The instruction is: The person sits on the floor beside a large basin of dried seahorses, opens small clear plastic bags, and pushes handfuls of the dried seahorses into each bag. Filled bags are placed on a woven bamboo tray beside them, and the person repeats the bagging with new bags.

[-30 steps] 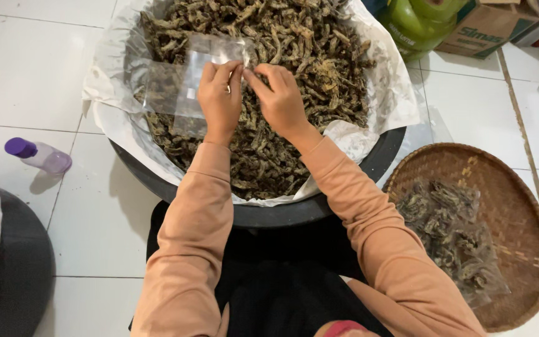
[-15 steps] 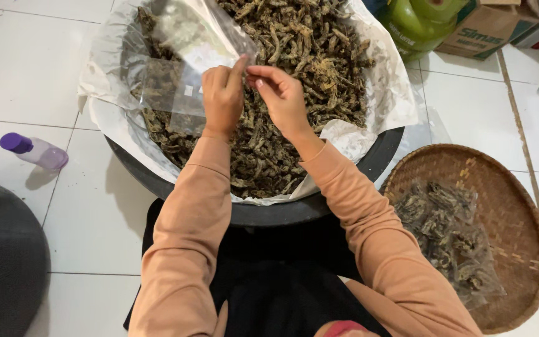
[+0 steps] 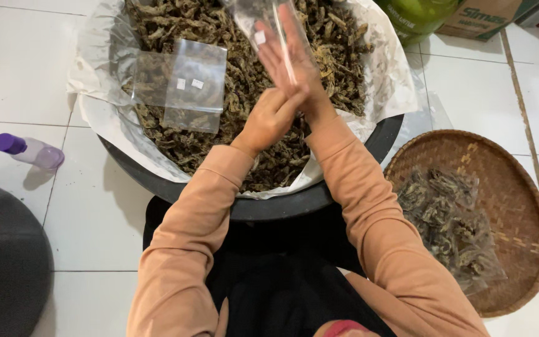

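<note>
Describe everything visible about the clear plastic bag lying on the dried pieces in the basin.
The clear plastic bag is thin, see-through film, roughly rectangular, with two small white marks near its middle. It looks empty and lies flat, slightly crumpled, on the brown dried pieces at the basin's left side. Neither hand touches it; the left hand is nearest.

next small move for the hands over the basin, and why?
Probably part the mouth of the clear bag: it is pressed flat between the left hand and right hand, looks empty, and hangs above the dried pieces in the basin.
</note>
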`<state>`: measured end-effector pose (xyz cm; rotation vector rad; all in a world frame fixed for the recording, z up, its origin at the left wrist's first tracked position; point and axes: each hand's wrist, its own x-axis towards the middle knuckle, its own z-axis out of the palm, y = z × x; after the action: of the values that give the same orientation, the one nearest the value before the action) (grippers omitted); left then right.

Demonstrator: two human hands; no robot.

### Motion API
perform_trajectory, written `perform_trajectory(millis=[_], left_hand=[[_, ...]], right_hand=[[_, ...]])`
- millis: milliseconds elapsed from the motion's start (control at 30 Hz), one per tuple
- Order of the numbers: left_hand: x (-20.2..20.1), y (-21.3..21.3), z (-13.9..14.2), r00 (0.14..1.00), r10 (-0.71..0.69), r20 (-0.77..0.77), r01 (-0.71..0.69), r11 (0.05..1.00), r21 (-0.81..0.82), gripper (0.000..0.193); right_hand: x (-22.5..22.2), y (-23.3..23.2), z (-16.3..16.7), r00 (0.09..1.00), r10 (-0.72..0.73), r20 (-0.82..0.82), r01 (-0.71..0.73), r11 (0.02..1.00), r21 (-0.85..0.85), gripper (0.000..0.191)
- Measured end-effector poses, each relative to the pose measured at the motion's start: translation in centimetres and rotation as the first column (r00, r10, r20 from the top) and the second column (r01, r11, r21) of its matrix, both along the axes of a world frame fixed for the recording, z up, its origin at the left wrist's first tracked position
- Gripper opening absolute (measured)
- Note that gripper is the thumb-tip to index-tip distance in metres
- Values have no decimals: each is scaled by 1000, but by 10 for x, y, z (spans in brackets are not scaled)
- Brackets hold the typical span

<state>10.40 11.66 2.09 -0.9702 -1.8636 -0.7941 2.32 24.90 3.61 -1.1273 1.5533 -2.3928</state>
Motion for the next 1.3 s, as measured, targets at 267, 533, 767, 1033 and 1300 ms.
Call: perform_trajectory(millis=[267, 533, 767, 1033, 1300], left_hand=[[-45, -35, 4, 271, -885, 379, -328, 285, 901, 113], [-57, -21, -36, 167, -966, 199, -49, 193, 980, 130], [-92, -135, -51, 590, -807, 28, -53, -5, 999, 98], [-102, -132, -67, 758, -652, 22, -367, -399, 840, 108], [-101, -104, -63, 592, -794, -136, -379, -424, 823, 116]], right_hand=[[39, -55, 1, 782, -37, -622, 462, 705, 538, 64], [26, -35, 0, 893, -193, -407, 385, 796, 466, 75], [28, -57, -49, 807, 200, -556, 338, 615, 712, 73], [-89, -33, -4, 752, -621, -221, 409, 176, 896, 84], [-93, -66, 6, 797, -464, -386, 311, -232, 922, 96]])
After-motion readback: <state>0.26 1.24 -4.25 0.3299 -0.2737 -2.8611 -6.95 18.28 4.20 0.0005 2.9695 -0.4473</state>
